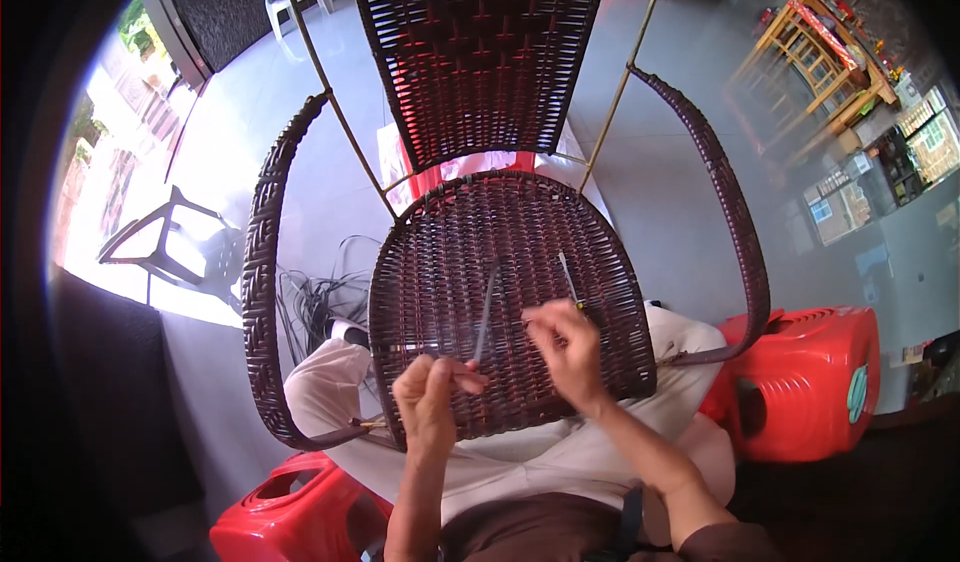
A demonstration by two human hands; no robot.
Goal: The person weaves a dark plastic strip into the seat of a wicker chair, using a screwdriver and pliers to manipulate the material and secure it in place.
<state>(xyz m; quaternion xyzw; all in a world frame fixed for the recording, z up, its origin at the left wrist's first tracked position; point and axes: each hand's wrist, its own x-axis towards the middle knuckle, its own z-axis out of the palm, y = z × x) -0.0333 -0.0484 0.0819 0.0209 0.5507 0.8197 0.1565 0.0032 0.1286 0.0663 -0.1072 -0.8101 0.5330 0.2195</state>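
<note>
A dark brown woven chair seat point(500, 232) lies in front of me, between my knees. Over its near half, my left hand point(428, 397) is closed, its thumb and fingertips pinching a thin greyish strip point(486, 312) that points up and away. My right hand point(568, 354) hovers to the right, fingers curled together and slightly blurred; whatever they pinch is too small to make out. Just beyond the right hand shows a slim metal-shafted tool point(568, 277), like a screwdriver or awl. Its handle end is partly hidden, so I cannot tell whether it rests on the weave or is held.
Wrapped armrests point(262, 272) curve along both sides, and a woven backrest point(480, 72) rises at the far end. Loose dark strips point(320, 302) lie on the floor at left. Red plastic stools point(800, 387) stand beside me; a wooden table point(820, 52) is far right.
</note>
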